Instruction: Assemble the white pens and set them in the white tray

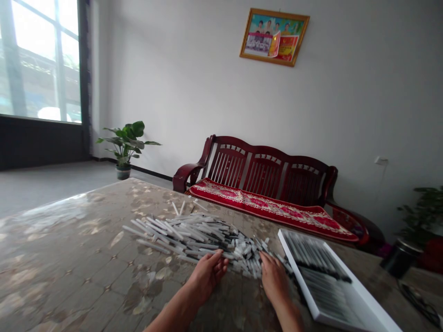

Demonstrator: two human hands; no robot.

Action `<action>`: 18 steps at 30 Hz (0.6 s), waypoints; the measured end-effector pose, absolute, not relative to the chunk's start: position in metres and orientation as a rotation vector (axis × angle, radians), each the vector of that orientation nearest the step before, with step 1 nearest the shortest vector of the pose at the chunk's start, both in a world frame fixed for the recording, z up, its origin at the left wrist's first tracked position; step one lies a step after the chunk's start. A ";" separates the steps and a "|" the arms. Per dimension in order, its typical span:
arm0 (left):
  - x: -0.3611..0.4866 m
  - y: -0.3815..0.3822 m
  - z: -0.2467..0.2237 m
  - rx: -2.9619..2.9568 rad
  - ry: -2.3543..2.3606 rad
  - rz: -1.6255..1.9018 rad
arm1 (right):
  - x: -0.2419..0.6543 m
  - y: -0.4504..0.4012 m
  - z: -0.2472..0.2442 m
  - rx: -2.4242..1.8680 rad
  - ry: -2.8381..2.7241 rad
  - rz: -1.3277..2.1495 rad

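Observation:
A heap of slim pens [173, 233] with whitish translucent barrels and some dark parts lies on the patterned tabletop. My left hand [209, 271] is at the heap's near edge, fingers loosely bent and apart, its fingertips by the pens and nothing visible in its palm. At the heap's right end, my right hand [273, 273] has its fingers stretched forward against the pen ends. Its palm side is hidden. Just right of that hand, a shallow white box [297, 272] holds two rows of similar pens [313, 253] laid side by side.
The table [86, 263] has a glossy floral and tile pattern. Behind it stands a dark red wooden bench [266, 173] with a red patterned cover [263, 205]. A potted plant [124, 143] is at the back left. Dark cables [420, 299] lie at the right.

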State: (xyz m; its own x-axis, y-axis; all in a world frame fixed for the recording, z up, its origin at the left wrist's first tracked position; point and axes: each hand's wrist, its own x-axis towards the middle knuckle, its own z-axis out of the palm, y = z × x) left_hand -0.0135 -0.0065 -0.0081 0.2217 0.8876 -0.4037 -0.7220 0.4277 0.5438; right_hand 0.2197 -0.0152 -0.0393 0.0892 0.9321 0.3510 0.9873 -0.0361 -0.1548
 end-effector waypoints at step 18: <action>-0.011 -0.005 -0.012 0.252 0.736 1.125 | 0.230 0.018 -0.012 -2.314 -1.924 -0.181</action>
State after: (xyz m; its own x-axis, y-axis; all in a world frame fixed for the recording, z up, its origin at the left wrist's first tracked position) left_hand -0.0111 -0.0054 -0.0119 0.2288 0.8846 -0.4063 -0.7260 0.4331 0.5341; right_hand 0.2299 0.0185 -0.0124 0.1814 0.9682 0.1720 0.9833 -0.1806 -0.0205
